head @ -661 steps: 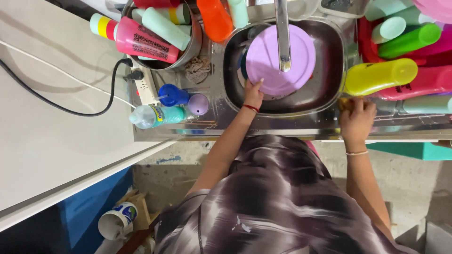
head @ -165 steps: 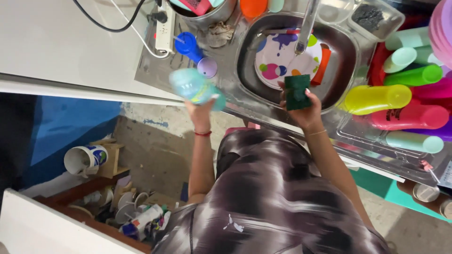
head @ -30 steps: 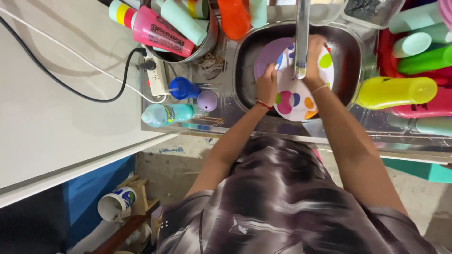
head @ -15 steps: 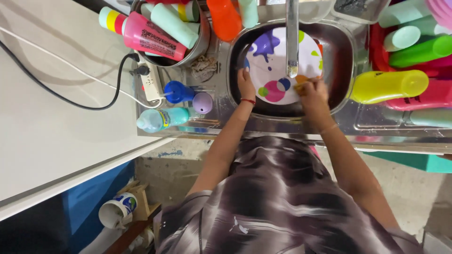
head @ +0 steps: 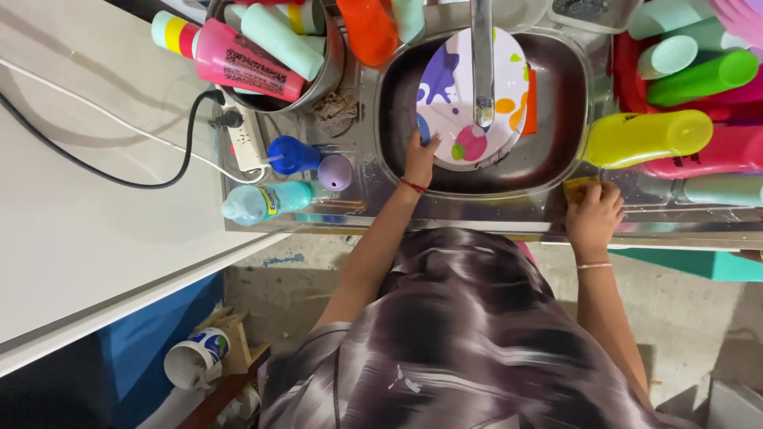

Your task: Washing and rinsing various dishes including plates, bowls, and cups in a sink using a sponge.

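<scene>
**Right hand leaves the plate, sponge goes to the bench**

Half a second ago both hands were at the plate. Now the right hand (head: 592, 218) has moved out of the sink, and its fingers press a small yellow sponge (head: 579, 189) on the steel bench (head: 477, 218). The left hand (head: 420, 155) pinches the lower left edge of the round white plastic plate with colourful splashes (head: 465, 95). The plate leans in the dark steel sink (head: 560, 119), under the tap (head: 482, 59). It looks light, stiff and probably wet and slippery, so the rim is the best place to hold. A long yellow plastic bottle (head: 648, 137) lies near the right hand.
</scene>
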